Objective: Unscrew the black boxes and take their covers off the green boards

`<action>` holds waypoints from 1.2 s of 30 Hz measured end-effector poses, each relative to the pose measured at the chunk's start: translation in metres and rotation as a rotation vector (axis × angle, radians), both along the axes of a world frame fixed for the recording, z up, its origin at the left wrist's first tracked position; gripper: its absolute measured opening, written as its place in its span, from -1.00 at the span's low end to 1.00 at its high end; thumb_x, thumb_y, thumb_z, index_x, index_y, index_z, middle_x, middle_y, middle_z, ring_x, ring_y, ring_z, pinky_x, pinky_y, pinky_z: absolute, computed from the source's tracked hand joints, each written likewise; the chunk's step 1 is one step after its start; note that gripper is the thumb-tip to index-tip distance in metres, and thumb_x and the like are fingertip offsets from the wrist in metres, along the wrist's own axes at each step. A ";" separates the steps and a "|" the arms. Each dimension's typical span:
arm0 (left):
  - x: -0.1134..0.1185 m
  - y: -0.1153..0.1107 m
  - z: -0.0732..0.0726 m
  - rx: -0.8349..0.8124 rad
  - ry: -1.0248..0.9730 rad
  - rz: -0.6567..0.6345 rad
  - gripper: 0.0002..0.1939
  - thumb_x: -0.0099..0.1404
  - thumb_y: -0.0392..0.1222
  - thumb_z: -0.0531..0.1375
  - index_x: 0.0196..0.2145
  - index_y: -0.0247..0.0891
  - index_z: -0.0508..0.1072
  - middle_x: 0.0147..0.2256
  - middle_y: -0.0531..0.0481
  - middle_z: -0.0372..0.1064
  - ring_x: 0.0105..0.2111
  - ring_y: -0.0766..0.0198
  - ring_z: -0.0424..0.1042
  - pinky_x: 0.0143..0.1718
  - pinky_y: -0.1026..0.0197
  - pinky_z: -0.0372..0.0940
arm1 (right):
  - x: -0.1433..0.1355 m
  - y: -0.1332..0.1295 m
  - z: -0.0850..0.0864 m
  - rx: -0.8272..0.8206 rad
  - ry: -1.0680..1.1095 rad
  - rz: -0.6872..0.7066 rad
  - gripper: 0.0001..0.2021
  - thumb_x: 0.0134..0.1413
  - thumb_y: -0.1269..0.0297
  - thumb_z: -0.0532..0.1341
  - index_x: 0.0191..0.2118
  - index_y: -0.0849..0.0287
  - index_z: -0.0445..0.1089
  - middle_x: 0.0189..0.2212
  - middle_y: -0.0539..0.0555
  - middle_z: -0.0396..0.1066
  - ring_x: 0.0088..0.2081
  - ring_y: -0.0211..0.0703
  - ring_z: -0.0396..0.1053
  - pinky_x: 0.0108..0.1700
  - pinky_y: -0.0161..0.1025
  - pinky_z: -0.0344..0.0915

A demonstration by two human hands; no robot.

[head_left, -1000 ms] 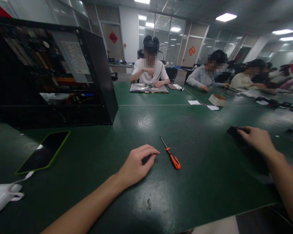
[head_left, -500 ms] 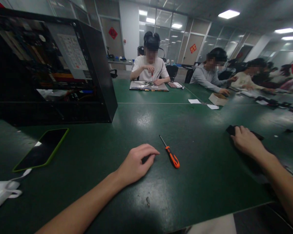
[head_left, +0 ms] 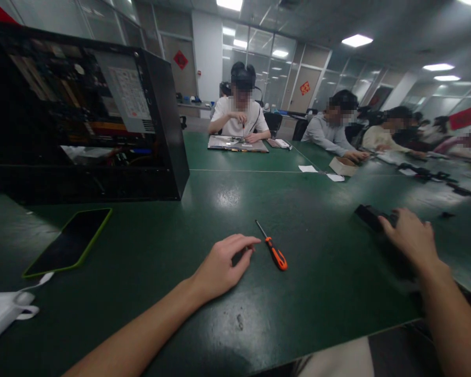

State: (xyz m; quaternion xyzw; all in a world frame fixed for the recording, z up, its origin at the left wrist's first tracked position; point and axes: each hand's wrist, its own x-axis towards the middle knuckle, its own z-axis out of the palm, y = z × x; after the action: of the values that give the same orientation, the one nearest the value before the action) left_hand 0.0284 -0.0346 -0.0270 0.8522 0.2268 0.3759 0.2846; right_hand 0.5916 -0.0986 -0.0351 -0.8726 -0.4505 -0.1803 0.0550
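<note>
My left hand (head_left: pixel 226 264) rests on the green table (head_left: pixel 322 293), its fingers loosely curled and apart, with nothing seen in them. Just right of its fingertips lies an orange and black screwdriver (head_left: pixel 277 254), its metal shaft pointing away from me. On the right, my right hand (head_left: pixel 410 235) is over a black object (head_left: pixel 371 215), with the thumb at its near edge. The other fingers are bent and partly hidden, so the grip cannot be made out.
An open black computer case (head_left: pixel 165 125) stands at the left. In front of it lie a green-edged phone (head_left: pixel 68 243) and a white device with a cable (head_left: pixel 6 314). Across the table a person (head_left: pixel 239 112) works on a flat panel (head_left: pixel 223 144). More people sit at the right.
My right hand has shifted right and slightly back relative to the black object, uncovering more of it. My left hand has moved slightly right, closer to the screwdriver. The view has tilted slightly.
</note>
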 end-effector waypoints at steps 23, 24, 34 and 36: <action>-0.002 0.004 -0.003 -0.053 0.057 0.115 -0.28 0.36 -0.09 0.33 0.37 -0.18 0.18 0.20 -0.19 0.34 0.16 0.01 0.35 0.23 -0.09 0.25 | -0.271 -0.002 0.048 -0.145 0.491 1.089 -0.60 0.30 -0.02 0.23 0.11 0.09 0.34 0.00 0.21 0.50 -0.05 0.07 0.49 -0.01 -0.03 0.39; -0.003 0.005 -0.003 -0.054 0.071 0.116 -0.27 0.34 -0.09 0.35 0.37 -0.18 0.19 0.19 -0.19 0.34 0.16 0.00 0.35 0.24 -0.10 0.25 | -0.291 0.008 0.048 -0.174 0.468 1.178 -0.61 0.30 -0.03 0.23 0.09 0.11 0.34 0.00 0.21 0.50 -0.04 0.06 0.48 0.00 -0.02 0.38; -0.006 0.009 0.001 -0.033 0.216 0.144 -0.43 0.26 0.01 0.40 0.17 -0.16 0.42 0.06 -0.11 0.48 0.06 -0.03 0.44 0.11 -0.07 0.29 | -0.319 0.040 0.024 -0.089 0.460 1.348 -0.53 0.24 -0.03 0.31 0.09 0.19 0.31 0.03 0.24 0.46 0.03 0.04 0.41 0.09 -0.02 0.32; -0.006 0.009 0.001 -0.029 0.220 0.148 -0.46 0.27 0.00 0.39 0.15 -0.16 0.43 0.07 -0.11 0.48 0.07 -0.04 0.44 0.10 -0.07 0.29 | -0.309 0.034 0.028 -0.079 0.379 1.286 -0.46 0.21 -0.12 0.30 0.10 0.20 0.32 -0.02 0.24 0.48 -0.02 0.07 0.42 0.02 -0.02 0.33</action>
State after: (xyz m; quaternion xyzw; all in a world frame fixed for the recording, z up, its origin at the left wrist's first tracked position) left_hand 0.0226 -0.0258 -0.0263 0.8649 0.3244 0.2970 0.2419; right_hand 0.2824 -0.0643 -0.0067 -0.4483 -0.8696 0.0612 0.1977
